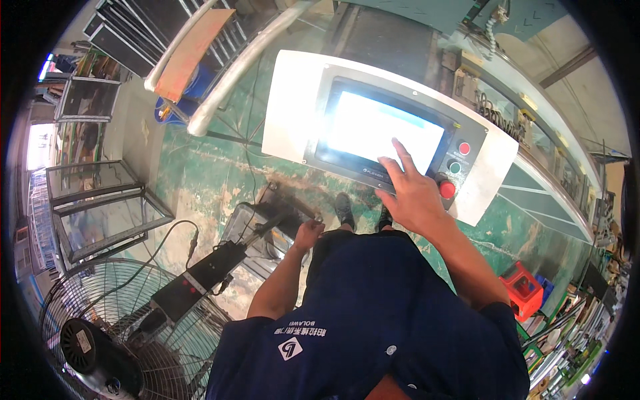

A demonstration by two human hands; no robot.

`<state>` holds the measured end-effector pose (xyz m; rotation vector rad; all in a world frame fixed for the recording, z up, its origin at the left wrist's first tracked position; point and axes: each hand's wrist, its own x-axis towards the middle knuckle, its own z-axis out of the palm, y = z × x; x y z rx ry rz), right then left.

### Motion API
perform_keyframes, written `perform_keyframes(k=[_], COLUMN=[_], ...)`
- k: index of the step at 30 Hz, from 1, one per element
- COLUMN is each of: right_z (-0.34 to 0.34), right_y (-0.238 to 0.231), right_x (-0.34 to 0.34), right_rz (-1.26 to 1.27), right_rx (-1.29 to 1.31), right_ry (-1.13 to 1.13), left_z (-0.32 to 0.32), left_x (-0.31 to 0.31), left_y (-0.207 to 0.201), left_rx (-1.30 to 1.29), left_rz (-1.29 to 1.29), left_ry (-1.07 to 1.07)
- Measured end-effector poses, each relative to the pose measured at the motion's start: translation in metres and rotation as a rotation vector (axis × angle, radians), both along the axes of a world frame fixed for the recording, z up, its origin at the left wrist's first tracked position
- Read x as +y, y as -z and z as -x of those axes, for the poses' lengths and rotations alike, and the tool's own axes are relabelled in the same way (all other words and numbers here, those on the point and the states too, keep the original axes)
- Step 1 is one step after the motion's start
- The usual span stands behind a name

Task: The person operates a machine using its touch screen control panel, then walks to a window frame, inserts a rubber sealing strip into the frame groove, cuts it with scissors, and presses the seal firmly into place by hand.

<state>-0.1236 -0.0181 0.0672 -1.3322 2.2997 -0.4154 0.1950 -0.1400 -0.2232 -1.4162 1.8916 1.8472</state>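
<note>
My right hand [410, 190] is over the lower right part of a lit touchscreen [373, 130], its fingers stretched out and apart. The index fingertip is at the glass; I cannot tell whether it presses. The screen is set in a white and grey control panel [290, 107]. Right of the screen are a red button [465, 149], a dark green button [455, 167] and a larger red knob [447, 189] close to my right hand. Lower down, my left hand [308, 235] is held beside my body with its fingers curled together; whatever is in them is too small to name.
A large black wire fan [100, 357] stands at the lower left, with framed panels [110, 220] beyond it. A padded rack [227, 73] is at the upper left. To the right are a long machine bed [533, 167] and a red plastic container [522, 291].
</note>
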Motion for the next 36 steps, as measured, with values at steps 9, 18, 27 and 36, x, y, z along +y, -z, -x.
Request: perform_keyframes(k=[9,18,27,36], right_z=[0.002,-0.013,0.002,0.034], right_y=[0.002,0.010,0.008,-0.009], right_x=[0.010,0.041,0.045,0.029], right_rz=[-0.072,-0.045,0.014,0.123], right_rx=[-0.022,-0.111,-0.063,0.034], right_ry=[0.003,-0.032,-0.010,0.094], left_z=[-0.020,0.000,-0.001,-0.012], left_x=[0.003,0.002,0.000,0.003], left_y=[0.022,0.004,0.020,0.034], left_rx=[-0.040,-0.024,-0.045,-0.058], left_rz=[0.005,-0.083,-0.015,-0.019], left_ry=[0.015,0.007,0.142,0.076])
